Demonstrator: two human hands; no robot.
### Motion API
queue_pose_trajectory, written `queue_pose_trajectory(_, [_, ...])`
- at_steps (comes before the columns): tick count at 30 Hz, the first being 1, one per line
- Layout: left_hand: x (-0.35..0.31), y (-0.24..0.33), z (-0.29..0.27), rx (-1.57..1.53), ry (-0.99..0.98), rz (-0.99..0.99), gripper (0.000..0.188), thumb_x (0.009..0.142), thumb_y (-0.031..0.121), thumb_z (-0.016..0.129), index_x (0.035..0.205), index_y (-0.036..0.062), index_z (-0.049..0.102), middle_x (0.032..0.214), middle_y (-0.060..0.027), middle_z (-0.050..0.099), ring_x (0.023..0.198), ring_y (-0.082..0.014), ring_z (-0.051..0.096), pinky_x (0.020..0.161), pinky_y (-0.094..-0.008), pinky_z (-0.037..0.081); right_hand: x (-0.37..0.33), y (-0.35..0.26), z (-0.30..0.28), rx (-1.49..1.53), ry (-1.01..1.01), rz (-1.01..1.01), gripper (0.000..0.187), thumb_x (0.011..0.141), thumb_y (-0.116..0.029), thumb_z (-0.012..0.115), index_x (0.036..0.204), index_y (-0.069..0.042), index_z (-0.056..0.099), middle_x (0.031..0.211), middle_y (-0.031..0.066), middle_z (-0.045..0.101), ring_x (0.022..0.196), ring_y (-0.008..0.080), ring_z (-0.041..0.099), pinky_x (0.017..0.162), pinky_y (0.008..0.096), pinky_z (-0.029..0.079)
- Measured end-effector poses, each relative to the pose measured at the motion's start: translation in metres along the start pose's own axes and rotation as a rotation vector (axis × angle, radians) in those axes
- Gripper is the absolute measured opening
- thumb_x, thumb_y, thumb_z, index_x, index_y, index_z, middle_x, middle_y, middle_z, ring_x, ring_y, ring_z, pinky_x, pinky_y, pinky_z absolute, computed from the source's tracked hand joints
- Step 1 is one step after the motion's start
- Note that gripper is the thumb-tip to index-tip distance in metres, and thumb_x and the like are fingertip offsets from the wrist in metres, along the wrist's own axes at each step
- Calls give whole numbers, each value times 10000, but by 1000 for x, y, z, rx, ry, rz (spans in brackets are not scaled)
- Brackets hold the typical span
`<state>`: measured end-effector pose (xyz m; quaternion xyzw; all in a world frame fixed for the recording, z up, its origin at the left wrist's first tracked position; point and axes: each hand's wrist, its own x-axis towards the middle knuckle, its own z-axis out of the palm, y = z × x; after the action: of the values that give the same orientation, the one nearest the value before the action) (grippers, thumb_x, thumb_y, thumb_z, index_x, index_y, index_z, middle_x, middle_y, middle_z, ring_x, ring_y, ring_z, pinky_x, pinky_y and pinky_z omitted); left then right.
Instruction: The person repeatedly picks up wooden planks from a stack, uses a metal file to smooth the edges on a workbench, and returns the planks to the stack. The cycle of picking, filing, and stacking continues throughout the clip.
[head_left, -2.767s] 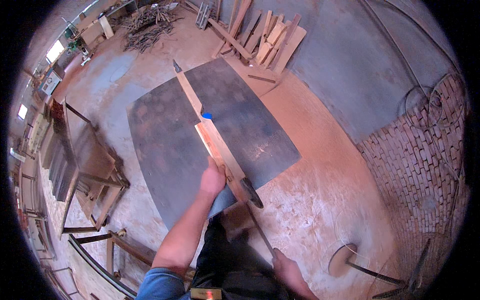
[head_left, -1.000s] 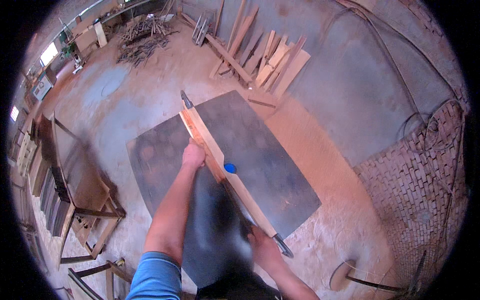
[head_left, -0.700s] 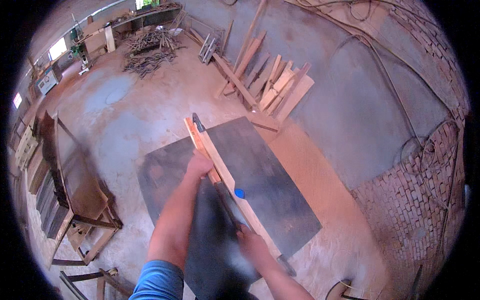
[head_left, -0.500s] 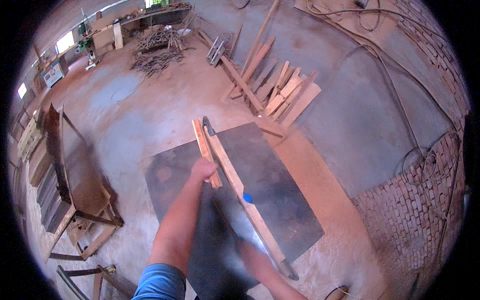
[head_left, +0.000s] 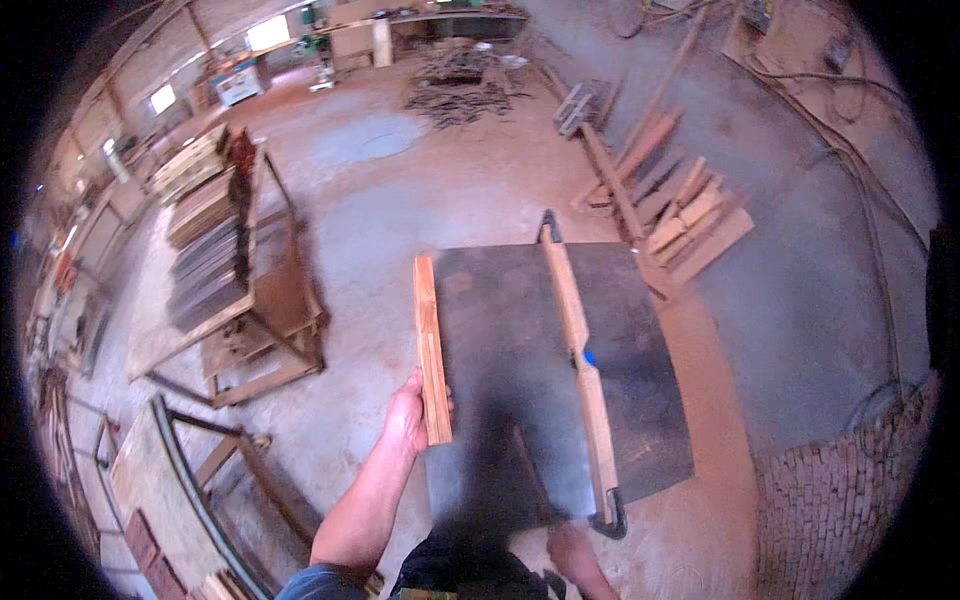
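Head view, seen from where I stood: wooden block (head_left: 428, 350), long, narrow, straight-edged, orange-brown, paler lengthwise lines down its lower half. Left hand (head_left: 404, 418) was grasping it close to the near end; fingertips showed on its right edge, heel of the hand on its left, a short stub poked out below the grip and most of the length rose above it. Block was at the left edge of the dark board (head_left: 490, 300), a flat, smooth, mottled sheet.

Right hand (head_left: 574, 552) was blurred, low by the near edge; thin dark bar (head_left: 530, 465), straight and slim, ran up to it, fingers looked closed on its lower end, each finger too smeared to read.

Between the hands and to the right, long pale beam (head_left: 573, 310) spanned the board: planed-looking wood, notched mid-length, blue disc (head_left: 589, 358) at the notch, dark hooked end pieces, well apart from the left fingers. Reddish dust (head_left: 720, 420) coated the floor alongside, rough planks (head_left: 690, 225) lay piled beyond
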<state>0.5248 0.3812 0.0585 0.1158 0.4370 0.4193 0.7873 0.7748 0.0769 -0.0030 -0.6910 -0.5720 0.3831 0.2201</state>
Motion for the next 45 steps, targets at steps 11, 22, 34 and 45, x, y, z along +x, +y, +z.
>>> queue_pose_trajectory(11, [-189, -19, -79, -288, 19, 259, 436, 958, 404, 406, 1291, 132, 470, 785, -107, 590, 610, -241, 577, 532, -349, 493, -43, -123, -68, 1486, -106, 188, 92, 907, -85, 574, 882, -57, 490, 646, 85, 480, 521, 217, 507, 438, 385, 446])
queue_pose_trajectory(22, [-287, -8, -156, -466, 43, 498, 420, 940, 408, 444, 1244, 124, 499, 802, -110, 616, 604, -235, 585, 514, -351, 477, -97, -318, -74, 1573, -1278, -424, 297, 960, -168, 503, 1199, 7, 486, 1110, 322, 546, 962, 420, 625, 686, 529, 553])
queue_pose_trajectory(34, [-366, 22, -298, -696, 191, 637, 384, 934, 378, 459, 1198, 106, 525, 752, -103, 588, 577, -238, 564, 510, -361, 480, -97, -411, 43, 1489, -2146, 991, 521, 843, -24, 451, 1334, 126, 360, 1314, 342, 428, 1249, 377, 442, 1074, 502, 272])
queue_pose_trajectory(45, [-424, 18, -382, -857, 302, 720, 412, 926, 378, 457, 1231, 111, 529, 789, -108, 586, 582, -236, 563, 503, -354, 483, -75, -429, 146, 1118, -1344, -66, 398, 891, -213, 607, 1252, -75, 511, 1151, 250, 564, 1107, 346, 553, 862, 511, 486])
